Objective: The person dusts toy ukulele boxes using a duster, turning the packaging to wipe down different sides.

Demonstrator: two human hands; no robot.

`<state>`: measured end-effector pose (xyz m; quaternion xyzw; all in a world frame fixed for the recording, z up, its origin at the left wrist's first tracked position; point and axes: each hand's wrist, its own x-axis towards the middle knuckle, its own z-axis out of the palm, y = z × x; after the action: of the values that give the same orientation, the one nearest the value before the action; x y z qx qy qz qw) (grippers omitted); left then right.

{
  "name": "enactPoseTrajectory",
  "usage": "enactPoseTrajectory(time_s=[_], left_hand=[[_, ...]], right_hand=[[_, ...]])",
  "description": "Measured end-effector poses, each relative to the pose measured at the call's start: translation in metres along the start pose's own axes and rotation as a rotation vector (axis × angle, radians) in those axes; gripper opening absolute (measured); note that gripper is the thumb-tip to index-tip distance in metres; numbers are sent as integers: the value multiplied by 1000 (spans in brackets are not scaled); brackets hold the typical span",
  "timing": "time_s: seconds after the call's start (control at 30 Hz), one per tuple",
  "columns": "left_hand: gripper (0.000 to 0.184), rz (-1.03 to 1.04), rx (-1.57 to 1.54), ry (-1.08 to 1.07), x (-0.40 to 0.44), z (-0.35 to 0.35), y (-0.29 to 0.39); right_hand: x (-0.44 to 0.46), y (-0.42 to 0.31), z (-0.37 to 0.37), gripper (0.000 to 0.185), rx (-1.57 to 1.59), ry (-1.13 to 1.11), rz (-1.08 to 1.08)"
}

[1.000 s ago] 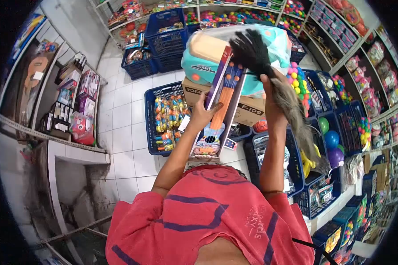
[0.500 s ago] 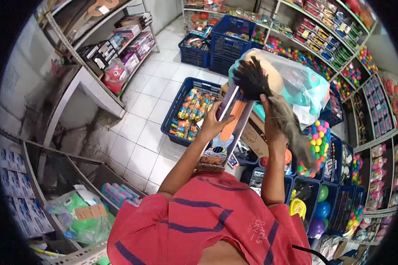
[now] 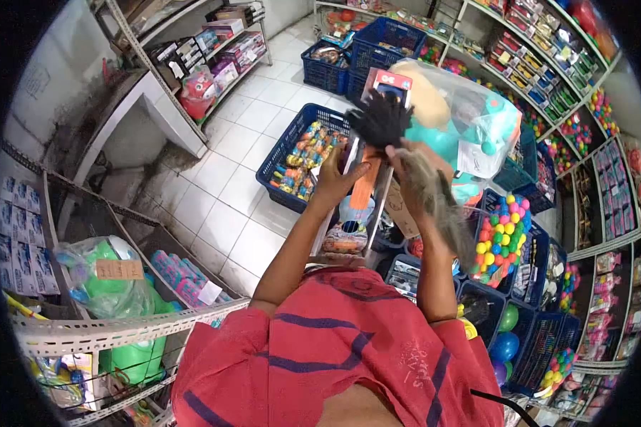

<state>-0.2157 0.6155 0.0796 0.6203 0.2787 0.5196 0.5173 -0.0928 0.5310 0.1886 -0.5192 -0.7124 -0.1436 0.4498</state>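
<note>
Head view: left hand [image 3: 334, 186] around a boxed toy guitar [image 3: 352, 222], right hand [image 3: 412, 191] around a black-tufted duster [image 3: 383, 122].

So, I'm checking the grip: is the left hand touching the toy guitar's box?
Touching: the head view shows the left hand wrapped around the box at its left edge, no gap between.

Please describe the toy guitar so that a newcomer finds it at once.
Beyond the red shirt, the left hand grips a long, narrow box. Inside lies the toy guitar. Its orange neck and round dark hole distinguish it from the black-and-grey duster.
</note>
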Motion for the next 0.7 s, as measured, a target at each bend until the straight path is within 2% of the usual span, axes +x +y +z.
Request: enactPoseTrajectory(time_s=[0.03,0.07,0.17,0.2,0.23,0.3,0.37,0.43,0.47,0.5,0.57,0.6,0.7], left_hand=[[41,54,-12,14,1,1,3],[43,0,16,-6,-1,-3,0],[44,-51,-3,-156,-12,-2,29],[44,45,181,-18,-15,-3,-9],[44,-2,131,-20,-18,-2,-4],[44,-93,30,-24,-28,-2,7],[47,-70,-65,-12,-32,-4,9],[48,-54,-94,20,-34,-12,10],[49,-56,20,11,-33,-23,7],[49,8,-15,30,-32,-29,11],[50,-161,51,-40,-36,-53,23],[50,-118,42,5,-38,-62,26],[52,-54,17,104,-47,-87,31]], right_hand=[[-10,3,3,13,6,-30,-64],[-20,7,3,13,49,-150,-17],[-8,-31,-20,16,125,-235,228],[-14,-20,-16,20,209,-52,65],[-12,-13,-18,16,91,-27,14],[-5,-6,-21,27,-143,24,-90],[-2,-19,-22,24,-204,38,-42],[-6,-28,-15,22,-36,-46,152],[-13,-34,-11,17,117,-58,107],[-20,-48,0,15,-31,-32,-67],[-16,-67,-2,15,169,-277,40],[-18,-69,11,18,207,-346,188],[-7,-83,30,15,152,-68,45]])
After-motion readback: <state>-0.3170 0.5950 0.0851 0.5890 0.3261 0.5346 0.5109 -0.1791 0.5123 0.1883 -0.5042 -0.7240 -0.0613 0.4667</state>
